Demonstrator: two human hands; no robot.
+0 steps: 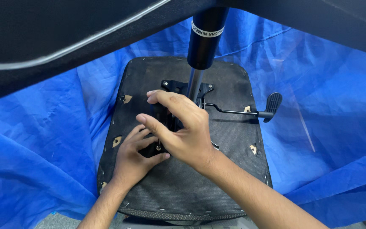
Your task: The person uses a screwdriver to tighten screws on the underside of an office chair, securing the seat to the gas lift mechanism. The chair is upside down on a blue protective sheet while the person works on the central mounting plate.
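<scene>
Head view: both hands, left hand [134,159] and right hand [183,129], fingers grasping the black mechanism plate [178,88] below the cylinder's white band label [207,32].

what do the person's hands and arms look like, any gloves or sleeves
Both are bare. The left hand and the right hand wear no gloves, and no rings, watch or bands show on the fingers or wrists. Both forearms are uncovered as far as the bottom edge of the picture, so no sleeve is in view. The nails are short and unpainted.
</scene>
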